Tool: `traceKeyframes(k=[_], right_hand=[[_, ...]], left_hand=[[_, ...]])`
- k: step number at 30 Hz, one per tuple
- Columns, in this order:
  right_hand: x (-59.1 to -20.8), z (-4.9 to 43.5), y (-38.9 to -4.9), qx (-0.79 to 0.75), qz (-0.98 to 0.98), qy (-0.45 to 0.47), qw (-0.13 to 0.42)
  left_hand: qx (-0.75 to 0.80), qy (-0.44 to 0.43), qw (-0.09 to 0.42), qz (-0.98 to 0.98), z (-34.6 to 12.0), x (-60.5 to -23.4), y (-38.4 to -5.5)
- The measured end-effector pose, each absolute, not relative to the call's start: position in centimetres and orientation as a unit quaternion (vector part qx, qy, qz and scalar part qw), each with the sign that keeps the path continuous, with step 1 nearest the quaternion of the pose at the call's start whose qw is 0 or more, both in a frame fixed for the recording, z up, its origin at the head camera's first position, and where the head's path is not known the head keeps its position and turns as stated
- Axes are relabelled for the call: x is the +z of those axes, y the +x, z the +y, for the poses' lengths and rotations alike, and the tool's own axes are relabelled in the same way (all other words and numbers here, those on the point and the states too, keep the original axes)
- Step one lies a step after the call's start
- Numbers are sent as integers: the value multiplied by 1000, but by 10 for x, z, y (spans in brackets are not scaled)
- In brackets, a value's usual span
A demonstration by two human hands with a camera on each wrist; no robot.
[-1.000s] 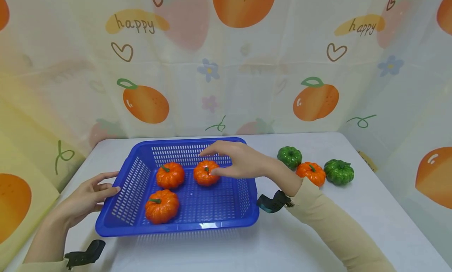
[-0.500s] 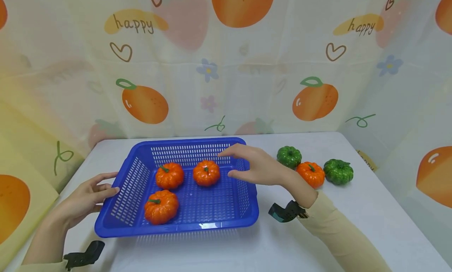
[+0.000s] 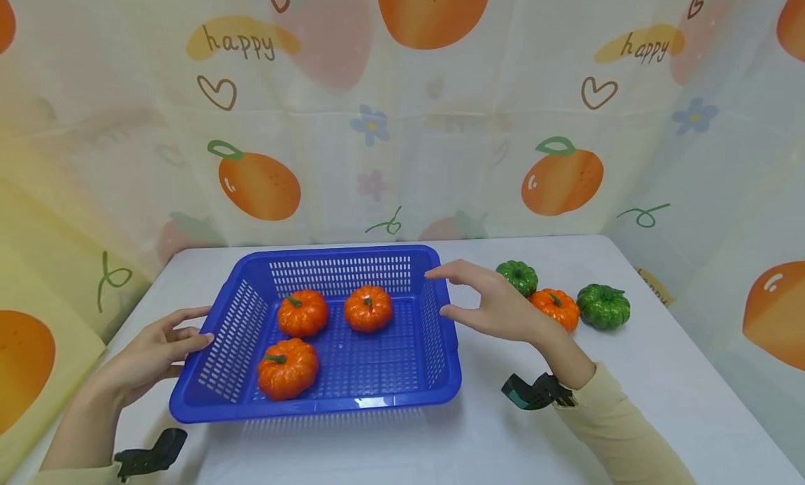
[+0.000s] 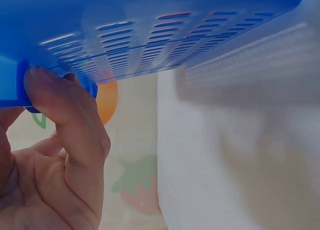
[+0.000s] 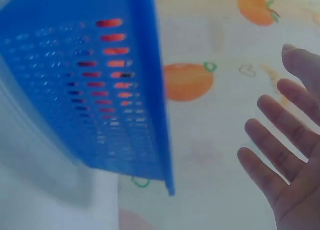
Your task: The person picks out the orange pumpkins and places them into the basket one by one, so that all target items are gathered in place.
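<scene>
My left hand (image 3: pixel 154 349) grips the left rim of a blue plastic basket (image 3: pixel 314 404); in the left wrist view, fingers (image 4: pixel 67 108) curl over the edge of the basket. Inside it sit three small orange pumpkins: one at the back left (image 3: pixel 303 313), one further right (image 3: pixel 367 308) and one at the front left (image 3: pixel 288 369). Just past the right rim hovers my right hand (image 3: pixel 497 300), holding nothing, its thumb and fingers spread apart. The right wrist view shows this hand (image 5: pixel 295 155) apart from the slotted basket wall (image 5: pixel 55 75).
Right of the basket, a green pumpkin (image 3: pixel 518 278), another orange pumpkin (image 3: pixel 556 309) and a second green pumpkin (image 3: pixel 604 307) are grouped on the white table (image 3: pixel 666 394). The right hand partly overlaps the first one. A fruit-printed curtain (image 3: pixel 440 170) hangs behind the table.
My right hand has moved right, from over the rightmost pumpkin in the basket to beyond the basket's right rim. The left hand and the basket have stayed in place.
</scene>
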State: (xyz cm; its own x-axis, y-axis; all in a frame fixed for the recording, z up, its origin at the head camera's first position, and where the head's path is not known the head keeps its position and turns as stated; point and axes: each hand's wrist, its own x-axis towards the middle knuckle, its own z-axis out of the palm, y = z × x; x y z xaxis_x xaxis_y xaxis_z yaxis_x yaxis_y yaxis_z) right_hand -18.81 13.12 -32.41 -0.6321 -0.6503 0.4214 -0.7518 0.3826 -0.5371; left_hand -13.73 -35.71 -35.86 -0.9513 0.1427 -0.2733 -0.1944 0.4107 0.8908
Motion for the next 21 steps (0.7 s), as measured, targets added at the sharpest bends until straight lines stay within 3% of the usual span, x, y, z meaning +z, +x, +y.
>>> traceKeyframes(k=[21], right_hand=[[-355, 184, -189, 391, -841, 343, 151]], left_hand=[[548, -16, 158, 821, -357, -358, -137]])
